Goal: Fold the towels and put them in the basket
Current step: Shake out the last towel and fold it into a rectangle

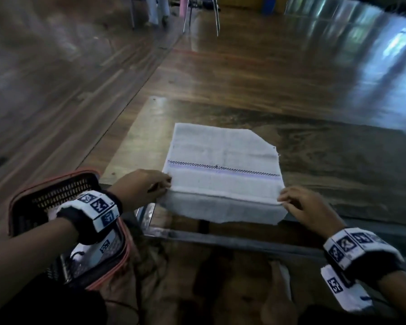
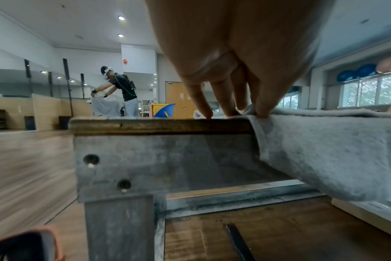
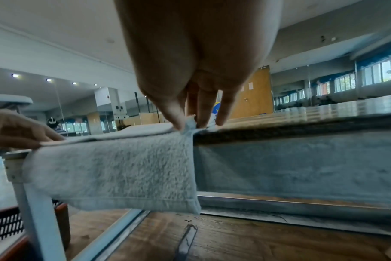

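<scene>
A pale grey towel (image 1: 223, 165) with a checked purple stripe lies on the wooden table (image 1: 314, 127). Its near edge hangs over the table's front edge (image 3: 114, 169). My left hand (image 1: 148, 186) pinches the upper layer's near left corner (image 2: 250, 111). My right hand (image 1: 298, 205) pinches the near right corner (image 3: 189, 126). The towel's far right corner is turned under. The dark mesh basket (image 1: 63, 198) with an orange rim stands on the floor at my left, under my left forearm, with white cloth inside.
The table's metal frame and leg (image 2: 121, 220) run just below the hanging towel. Wooden floor stretches to the left and beyond the table. Chair legs (image 1: 202, 17) stand far back. Another person (image 2: 121, 91) handles cloth at a distant table.
</scene>
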A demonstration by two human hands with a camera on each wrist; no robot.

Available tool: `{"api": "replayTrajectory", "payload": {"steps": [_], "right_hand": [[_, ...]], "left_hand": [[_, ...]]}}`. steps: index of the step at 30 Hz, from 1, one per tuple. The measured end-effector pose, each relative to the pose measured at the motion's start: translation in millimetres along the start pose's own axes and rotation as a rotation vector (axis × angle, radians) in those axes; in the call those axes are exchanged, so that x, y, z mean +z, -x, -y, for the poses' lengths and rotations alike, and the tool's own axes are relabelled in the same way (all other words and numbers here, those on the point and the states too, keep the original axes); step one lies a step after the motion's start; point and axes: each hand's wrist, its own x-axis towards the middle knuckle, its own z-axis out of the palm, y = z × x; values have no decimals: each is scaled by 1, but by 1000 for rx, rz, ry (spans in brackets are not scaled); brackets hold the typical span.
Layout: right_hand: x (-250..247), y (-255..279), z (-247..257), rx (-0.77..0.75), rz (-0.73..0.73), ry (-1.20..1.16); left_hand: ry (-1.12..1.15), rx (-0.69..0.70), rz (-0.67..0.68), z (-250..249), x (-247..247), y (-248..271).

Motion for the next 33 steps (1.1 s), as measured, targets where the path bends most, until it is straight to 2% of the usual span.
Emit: {"api": "replayTrajectory", "payload": {"steps": [3, 7, 14, 17, 19, 23, 25, 28, 33], "right_hand": [[10, -4, -9, -40, -110, 48], [8, -35, -16, -46, -221, 111], [1, -84, -17, 112, -250, 149], [0, -87, -12, 99, -291, 168], [-6, -85, -8, 62, -379, 160], [-26, -71, -10, -66, -524, 132], [-34, -61, -15, -155, -517, 115], [-35, -43, -23, -286, -401, 93], [-20, -20, -33, -260, -231, 39]], "left_hand": [[4, -37, -87, 4, 7, -4], [-85, -125, -83, 10, 4, -39], [-216, -247, -69, 15, -6, -95], [-252, -241, -71, 14, -7, -100], [-223, -229, -89, 11, -11, -97], [-165, -72, -251, 2, -25, -77], [-182, -1, -289, -2, -29, -62], [-215, 74, -298, -4, -26, -38], [-301, 197, -167, -6, -10, -16]]}}
